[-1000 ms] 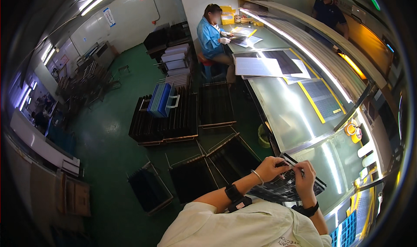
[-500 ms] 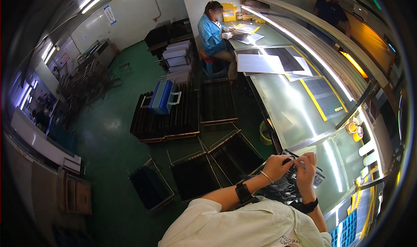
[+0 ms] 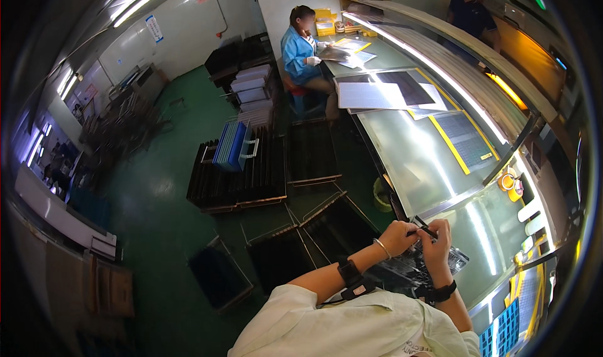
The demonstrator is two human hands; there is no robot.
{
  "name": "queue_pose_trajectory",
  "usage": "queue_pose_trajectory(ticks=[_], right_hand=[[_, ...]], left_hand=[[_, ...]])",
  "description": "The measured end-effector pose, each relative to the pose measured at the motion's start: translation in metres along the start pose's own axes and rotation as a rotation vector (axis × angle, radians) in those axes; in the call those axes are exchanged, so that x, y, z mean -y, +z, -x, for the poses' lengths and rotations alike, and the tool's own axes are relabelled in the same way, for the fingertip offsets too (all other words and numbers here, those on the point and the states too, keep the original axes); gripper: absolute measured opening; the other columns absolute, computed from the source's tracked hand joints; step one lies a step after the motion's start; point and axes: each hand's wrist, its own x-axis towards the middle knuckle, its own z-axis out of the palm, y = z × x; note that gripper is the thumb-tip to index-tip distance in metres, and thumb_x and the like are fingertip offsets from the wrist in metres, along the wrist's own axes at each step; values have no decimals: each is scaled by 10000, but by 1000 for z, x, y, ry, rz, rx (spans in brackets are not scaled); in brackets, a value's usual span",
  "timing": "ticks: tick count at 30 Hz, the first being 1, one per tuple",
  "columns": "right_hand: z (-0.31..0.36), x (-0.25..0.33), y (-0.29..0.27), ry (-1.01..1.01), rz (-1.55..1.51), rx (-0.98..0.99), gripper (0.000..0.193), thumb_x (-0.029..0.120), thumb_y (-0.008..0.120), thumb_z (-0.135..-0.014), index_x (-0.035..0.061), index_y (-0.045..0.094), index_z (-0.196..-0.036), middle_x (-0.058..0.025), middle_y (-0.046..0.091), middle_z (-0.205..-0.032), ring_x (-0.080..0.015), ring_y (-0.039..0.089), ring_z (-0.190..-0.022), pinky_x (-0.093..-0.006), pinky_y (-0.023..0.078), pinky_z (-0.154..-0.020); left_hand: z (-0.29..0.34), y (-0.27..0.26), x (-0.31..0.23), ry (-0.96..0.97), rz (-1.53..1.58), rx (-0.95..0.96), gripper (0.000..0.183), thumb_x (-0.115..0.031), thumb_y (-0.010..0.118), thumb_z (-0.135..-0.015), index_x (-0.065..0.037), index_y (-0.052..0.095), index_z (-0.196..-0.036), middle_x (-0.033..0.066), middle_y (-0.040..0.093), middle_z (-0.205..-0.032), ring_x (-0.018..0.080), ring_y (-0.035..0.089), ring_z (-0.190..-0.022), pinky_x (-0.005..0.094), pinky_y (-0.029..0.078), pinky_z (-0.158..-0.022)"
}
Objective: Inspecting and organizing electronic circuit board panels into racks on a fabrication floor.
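Both hands meet over the near edge of the glass-like bench top (image 3: pixel 480 222). My left hand (image 3: pixel 396 237) is closed, its fingertips pinching a thin dark strip (image 3: pixel 429 232). The fingers of my right hand (image 3: pixel 437 239) are bent around the strip's other side, close to the left fingertips. Below the hands, partly hidden by them, lies a crumpled, shiny black plastic sheet (image 3: pixel 407 268) at the bench edge. I cannot make out whether the strip is part of that sheet.
Dark slotted racks (image 3: pixel 282 256) stand on the floor to the left, one bearing a blue rack (image 3: pixel 231 146). Farther along the bench lie white sheets (image 3: pixel 372 95) and a yellow-edged panel (image 3: pixel 466 140). A co-worker in blue (image 3: pixel 298 55) sits at its far end.
My fingers have shifted slightly and the dark strip between them shows more plainly. The view has moved a little. The far co-worker's hands and sheet have also moved.
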Motion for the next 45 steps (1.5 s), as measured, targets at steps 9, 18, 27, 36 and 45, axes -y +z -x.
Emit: queue_pose_trajectory(ticks=[9, 18, 27, 36, 45], right_hand=[[-4, -1, 8, -66, 84, -131, 111, 29, 573, -697, 19, 464, -721, -109, 432, -733, -284, 432, -751, -356, 352, -706], [3, -30, 16, 311, -292, -222, 103, 59, 532, -812, 9, 458, -759, -81, 517, -811, -189, 505, -824, -270, 374, -795], [-21, -43, -34, 512, -1090, -190, 119, 166, 458, -920, 96, 434, -827, -17, 495, -717, -97, 453, -579, -216, 387, -546], [-24, -101, -128, 374, -1036, -325, 66, 89, 490, -875, 101, 441, -831, 22, 380, -651, -39, 280, -459, -182, 243, -404], [66, -238, -326, 477, -560, -1103, 43, 149, 486, -884, 117, 514, -891, 73, 368, -625, -4, 274, -432, -166, 209, -351]], left_hand=[[0, 20, 4, -16, 15, -31, 202, -179, 525, -840, 4, 609, -830, 192, 583, -661, 310, 613, -623, 334, 459, -542], [-7, 30, 5, 61, -195, -80, 205, -209, 551, -827, -21, 628, -854, 210, 582, -728, 366, 579, -697, 376, 455, -577], [-1, 2, -5, -56, -60, -81, 205, -177, 579, -845, 8, 634, -912, 135, 652, -757, 163, 646, -711, 260, 478, -618], [0, -45, -15, 104, -114, -87, 156, -97, 569, -840, 28, 627, -913, 144, 657, -780, 185, 654, -717, 247, 487, -639], [19, -117, 7, 56, -272, -387, 161, -122, 602, -807, 11, 633, -890, 169, 642, -783, 222, 649, -697, 273, 484, -624]])
